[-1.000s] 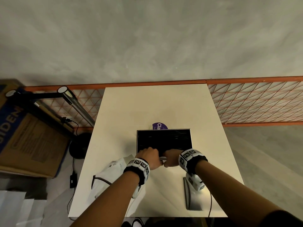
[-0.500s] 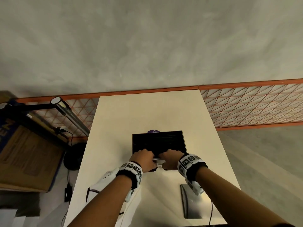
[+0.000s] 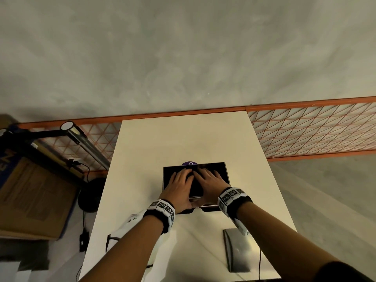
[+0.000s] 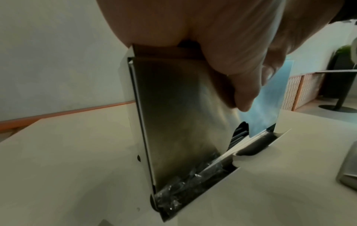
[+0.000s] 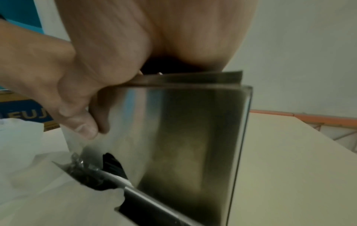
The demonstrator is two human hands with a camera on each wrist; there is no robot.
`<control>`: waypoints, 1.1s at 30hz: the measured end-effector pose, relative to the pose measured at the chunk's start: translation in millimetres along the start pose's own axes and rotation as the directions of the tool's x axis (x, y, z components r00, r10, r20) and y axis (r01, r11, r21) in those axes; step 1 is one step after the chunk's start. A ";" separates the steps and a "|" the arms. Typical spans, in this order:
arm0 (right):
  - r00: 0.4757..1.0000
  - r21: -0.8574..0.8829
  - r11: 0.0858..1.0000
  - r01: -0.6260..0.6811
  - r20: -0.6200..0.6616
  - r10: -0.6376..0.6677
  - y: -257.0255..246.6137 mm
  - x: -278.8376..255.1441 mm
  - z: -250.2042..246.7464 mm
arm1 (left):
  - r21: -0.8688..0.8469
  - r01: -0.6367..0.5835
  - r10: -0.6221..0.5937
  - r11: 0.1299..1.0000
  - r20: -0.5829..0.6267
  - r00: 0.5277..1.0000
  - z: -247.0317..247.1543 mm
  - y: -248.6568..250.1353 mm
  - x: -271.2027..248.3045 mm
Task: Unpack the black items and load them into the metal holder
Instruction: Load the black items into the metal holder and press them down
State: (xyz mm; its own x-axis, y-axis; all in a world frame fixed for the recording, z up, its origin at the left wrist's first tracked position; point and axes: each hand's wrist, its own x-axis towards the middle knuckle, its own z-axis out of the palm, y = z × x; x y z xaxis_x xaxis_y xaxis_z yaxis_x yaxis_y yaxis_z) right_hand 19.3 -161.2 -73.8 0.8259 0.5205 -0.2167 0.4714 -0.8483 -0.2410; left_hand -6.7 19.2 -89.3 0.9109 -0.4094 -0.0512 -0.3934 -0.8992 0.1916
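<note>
Cardboard box (image 3: 30, 192) and a black lamp arm (image 3: 40, 133) stand far left of the fingers, off the white table (image 3: 162, 139). A white plastic bag (image 3: 126, 231) lies behind the left wrist. Left hand (image 3: 179, 188) and right hand (image 3: 211, 184) lie side by side, fingers straight and spread flat on the black items (image 3: 171, 176) filling the open top of the metal holder (image 4: 179, 116), thumbs hanging over its near wall. A loose metal plate (image 3: 237, 251) lies behind the right wrist.
</note>
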 end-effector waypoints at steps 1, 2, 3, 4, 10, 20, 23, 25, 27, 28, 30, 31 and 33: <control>1.000 0.009 1.000 -0.008 0.006 0.008 0.0 0.3 1.6 | 0.010 0.014 -0.015 1.000 0.039 0.999 1.0 -0.7 1.8; 1.000 0.013 1.000 -0.015 0.013 0.015 -0.1 -0.4 2.6 | 0.017 0.027 -0.028 0.999 0.077 0.997 3.2 -1.1 3.4; 1.000 0.017 1.000 -0.021 0.019 0.021 -0.3 -0.8 2.9 | 0.023 0.037 -0.039 0.999 0.114 0.993 3.9 -1.4 4.7; 0.999 0.022 0.999 -0.025 0.021 0.025 -0.2 -2.4 4.0 | 0.028 0.044 -0.048 0.999 0.148 0.988 5.3 -1.2 5.3; 1.000 -0.103 0.995 0.007 0.020 -0.005 -6.3 -18.9 11.3 | 0.029 0.072 -0.076 0.997 0.197 0.977 6.5 7.4 -2.0; 0.992 -0.140 0.989 0.048 -0.112 -0.064 -17.0 -43.3 17.4 | 0.100 0.122 -0.132 0.987 0.096 0.987 8.7 27.1 -27.0; 0.995 -0.108 0.992 0.072 -0.062 -0.079 -15.5 -39.5 11.4 | 0.111 0.127 -0.139 0.986 0.102 0.985 7.7 27.5 -28.3; 0.997 -0.097 0.993 0.073 -0.024 -0.076 -14.7 -30.9 5.3 | 0.117 0.116 -0.128 0.986 0.101 0.987 6.8 27.8 -28.9; 0.998 -0.097 0.993 0.066 0.022 -0.064 -15.2 -20.2 0.7 | 0.108 0.098 -0.109 0.989 0.095 0.990 6.5 27.2 -29.8; 0.997 -0.100 0.993 0.061 0.048 -0.056 -15.4 -15.4 0.1 | 0.106 0.088 -0.097 0.990 0.083 0.992 6.6 26.8 -30.3; 0.995 -0.088 0.995 0.041 0.092 -0.033 -17.1 -10.0 0.9 | 0.108 0.061 -0.067 0.992 0.045 0.997 6.4 25.4 -32.0; 0.994 -0.072 0.997 0.027 0.109 -0.019 -18.1 -9.0 2.0 | 0.101 0.051 -0.053 0.994 0.020 0.998 6.5 25.1 -32.9; 0.991 -0.035 0.999 -0.002 0.133 0.006 -19.8 -9.5 5.1 | 0.087 0.036 -0.035 0.996 -0.023 0.999 7.8 24.9 -35.7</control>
State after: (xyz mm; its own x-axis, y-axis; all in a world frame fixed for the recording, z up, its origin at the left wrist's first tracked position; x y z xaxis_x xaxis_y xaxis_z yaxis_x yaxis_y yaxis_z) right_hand 0.6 -148.8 -71.9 0.7804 0.5233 -0.3423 0.4805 -0.8521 -0.2074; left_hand -50.0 10.2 -90.4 0.9266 -0.3744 -0.0354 -0.3692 -0.9235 0.1037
